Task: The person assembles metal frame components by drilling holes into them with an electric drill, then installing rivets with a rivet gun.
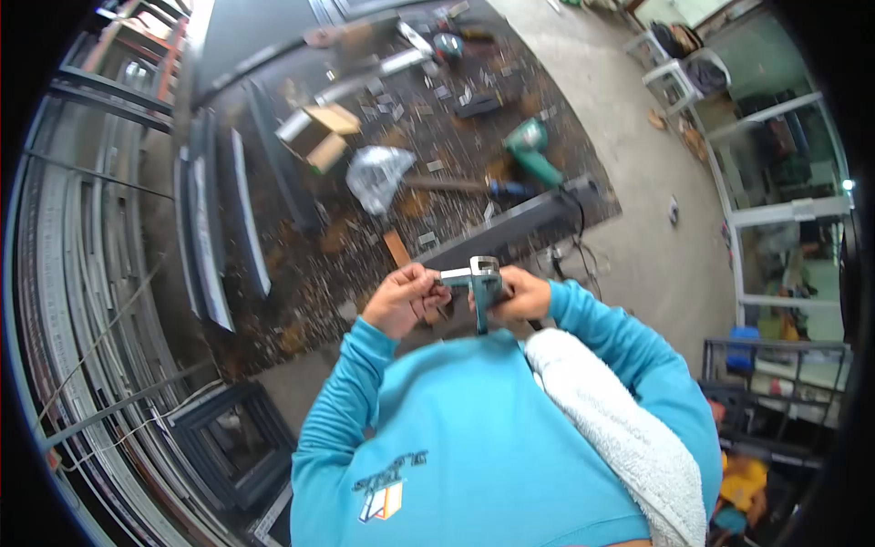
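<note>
In front of my chest, both hands hold a green and silver hand tool (482, 290). My right hand (523, 294) is wrapped around its right side. On the other side, the pinched fingers of my left hand (406, 297) are at the end of its silver arm (455, 274). A silver loop tops the green body, and a green part points down toward my shirt. Whether the left fingertips also pinch a small part, I cannot make out. Just beyond the hands lies a long dark grey profile (506, 223) on the worktable (310, 264).
A green power tool (534, 151), a clear plastic bag (377, 176), an opened carton (316, 135) and scattered metal bits lie on the table. Long profiles (77, 301) fill the rack at left. A white towel (620, 428) hangs over my shoulder. Another person (743, 483) is at lower right.
</note>
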The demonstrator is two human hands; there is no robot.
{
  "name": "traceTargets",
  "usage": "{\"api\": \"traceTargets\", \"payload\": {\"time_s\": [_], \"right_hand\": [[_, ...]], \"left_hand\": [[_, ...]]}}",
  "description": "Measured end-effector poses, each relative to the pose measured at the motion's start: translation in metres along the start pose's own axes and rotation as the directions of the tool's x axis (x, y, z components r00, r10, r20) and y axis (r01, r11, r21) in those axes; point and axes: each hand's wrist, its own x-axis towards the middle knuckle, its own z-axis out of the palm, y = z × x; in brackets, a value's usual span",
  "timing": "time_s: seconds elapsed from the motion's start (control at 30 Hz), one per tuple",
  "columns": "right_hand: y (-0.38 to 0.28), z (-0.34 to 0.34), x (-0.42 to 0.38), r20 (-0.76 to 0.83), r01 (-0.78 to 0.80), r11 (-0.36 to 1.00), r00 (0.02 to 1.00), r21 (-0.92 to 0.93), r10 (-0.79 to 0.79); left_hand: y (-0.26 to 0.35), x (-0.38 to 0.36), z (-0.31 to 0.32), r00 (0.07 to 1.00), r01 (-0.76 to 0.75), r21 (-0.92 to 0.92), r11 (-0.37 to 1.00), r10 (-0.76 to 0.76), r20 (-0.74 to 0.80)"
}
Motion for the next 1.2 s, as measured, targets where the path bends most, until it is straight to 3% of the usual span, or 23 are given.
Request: {"api": "traceTargets", "payload": {"time_s": [0.03,0.07,0.1,0.13,0.17,0.2,0.23,0.37,0.5,0.6,0.7,0.73,0.83,0.87,0.9,0.93,1.0,1.03,1.07,1.1,1.13,1.17,1.2], "right_hand": [[-0.009,0.013,-0.001,-0.042,-0.090,0.988,0.995,0.128,0.096],[0.003,0.019,0.003,-0.104,-0.007,0.994,0.994,0.105,0.018],[0.014,0.021,0.006,-0.194,0.012,1.000,0.981,0.000,-0.012],[0.024,0.019,0.010,-0.255,-0.078,0.991,0.966,-0.106,0.049],[0.024,0.018,0.016,-0.317,-0.168,0.963,0.944,-0.211,0.096],[0.021,0.019,0.022,-0.347,-0.266,0.907,0.926,-0.328,0.146],[0.014,0.023,0.029,-0.381,-0.358,0.828,0.904,-0.432,0.192],[0.041,0.029,0.045,-0.365,-0.457,0.702,0.884,-0.546,0.292],[0.048,0.032,0.055,-0.397,-0.473,0.716,0.871,-0.513,0.291],[0.039,0.035,0.063,-0.410,-0.493,0.606,0.867,-0.624,0.283],[0.029,0.041,0.082,-0.366,-0.460,0.319,0.876,-0.828,0.313],[0.034,0.039,0.086,-0.378,-0.456,0.307,0.882,-0.835,0.282],[0.043,0.022,0.095,-0.391,-0.521,0.400,0.846,-0.754,0.363],[0.032,0.024,0.093,-0.453,-0.631,0.503,0.775,-0.591,0.440],[0.065,0.012,0.097,-0.436,-0.625,0.576,0.780,-0.527,0.448],[0.069,0.016,0.096,-0.459,-0.623,0.565,0.781,-0.541,0.422],[0.068,0.023,0.094,-0.498,-0.647,0.463,0.762,-0.606,0.414],[0.066,0.022,0.096,-0.513,-0.691,0.422,0.720,-0.587,0.467],[0.058,0.025,0.096,-0.509,-0.699,0.415,0.711,-0.582,0.485],[0.059,0.023,0.095,-0.471,-0.697,0.476,0.715,-0.537,0.516],[0.060,0.022,0.096,-0.457,-0.685,0.491,0.727,-0.538,0.512],[0.054,0.023,0.094,-0.441,-0.701,0.492,0.710,-0.516,0.549],[0.053,0.023,0.093,-0.458,-0.687,0.482,0.724,-0.544,0.516]], "left_hand": [[-0.003,-0.006,-0.005,0.997,0.065,0.014,0.998,-0.066,0.041],[-0.005,-0.008,-0.006,0.999,0.040,0.082,0.996,-0.042,0.019],[-0.008,-0.007,-0.015,0.986,-0.094,0.369,0.925,0.137,-0.091],[-0.004,-0.008,-0.019,0.943,-0.065,0.703,0.708,0.273,-0.188],[0.002,-0.007,-0.023,0.877,0.029,0.924,0.382,0.434,-0.207],[0.000,0.000,-0.042,0.836,-0.040,0.983,0.177,0.545,-0.064],[-0.007,0.007,-0.061,0.781,-0.089,0.995,-0.041,0.618,0.095],[-0.010,0.021,-0.089,0.864,-0.112,0.920,-0.376,0.421,0.277],[-0.013,0.020,-0.096,0.815,-0.165,0.895,-0.416,0.453,0.361],[-0.014,0.020,-0.099,0.784,-0.189,0.872,-0.451,0.465,0.411],[-0.015,0.020,-0.101,0.782,-0.198,0.863,-0.465,0.456,0.425],[-0.015,0.019,-0.103,0.773,-0.221,0.858,-0.463,0.454,0.444],[-0.008,0.026,-0.105,0.701,-0.324,0.803,-0.499,0.444,0.558],[-0.005,0.024,-0.099,0.736,-0.298,0.827,-0.478,0.436,0.517],[-0.006,0.023,-0.098,0.730,-0.299,0.830,-0.471,0.447,0.517],[-0.012,0.021,-0.099,0.739,-0.246,0.850,-0.466,0.478,0.476],[-0.041,0.011,-0.091,0.607,-0.164,0.944,-0.287,0.725,0.326],[-0.056,0.002,-0.080,0.586,-0.156,0.983,-0.098,0.792,0.172],[-0.071,-0.008,-0.071,0.651,-0.079,0.996,0.029,0.759,0.030],[-0.103,-0.007,-0.082,0.748,-0.126,0.902,0.412,0.637,-0.186],[-0.130,-0.005,-0.099,0.845,-0.141,0.903,0.405,0.524,-0.103],[-0.147,-0.010,-0.093,0.957,-0.075,0.833,0.548,0.274,-0.094],[-0.165,-0.005,-0.093,0.990,0.141,0.667,0.732,-0.102,-0.097]]}}
